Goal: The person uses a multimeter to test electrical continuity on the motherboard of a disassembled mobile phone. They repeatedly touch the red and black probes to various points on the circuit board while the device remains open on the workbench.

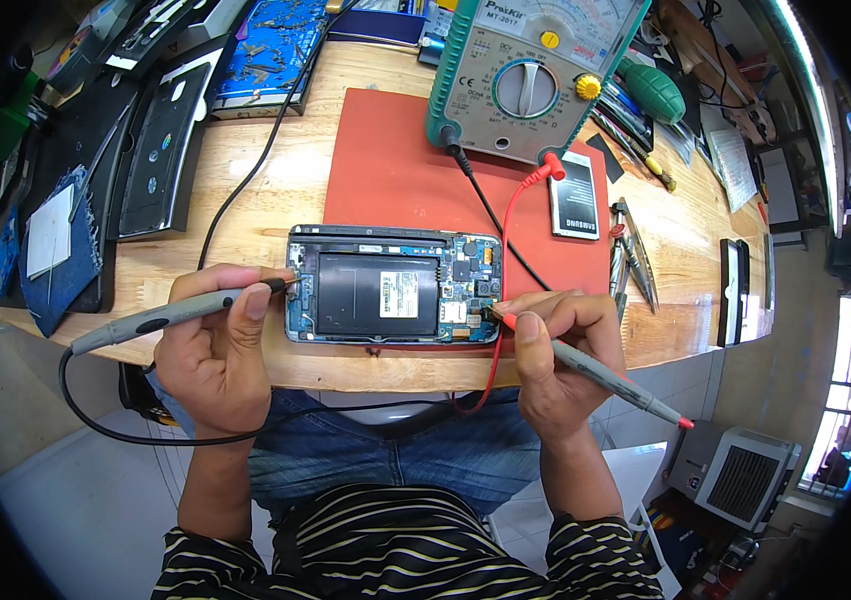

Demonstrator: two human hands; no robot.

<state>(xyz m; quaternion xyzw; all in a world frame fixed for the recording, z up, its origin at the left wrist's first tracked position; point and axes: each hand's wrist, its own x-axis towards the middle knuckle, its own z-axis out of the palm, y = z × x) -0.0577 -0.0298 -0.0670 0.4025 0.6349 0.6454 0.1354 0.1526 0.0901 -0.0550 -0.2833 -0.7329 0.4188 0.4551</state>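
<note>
Our left hand [211, 355] grips the black-tipped probe [166, 312] (phone's [366, 285] left end). Our right hand [558, 392] grips the red-tipped probe [611, 378], opposite.

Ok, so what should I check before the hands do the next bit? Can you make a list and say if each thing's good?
1. Left hand holding the grey-and-black probe: ok.
2. Right hand holding the grey-and-red probe: ok.
3. Black plug and red plug in the meter: ok, both look pushed in.
4. Battery outside the phone: ok, it lies on the red mat.
5. Black lead kept on the table: not ok, it loops past the near edge.
6. Both probes touching metal on the phone: cannot tell, too small to see.
</note>
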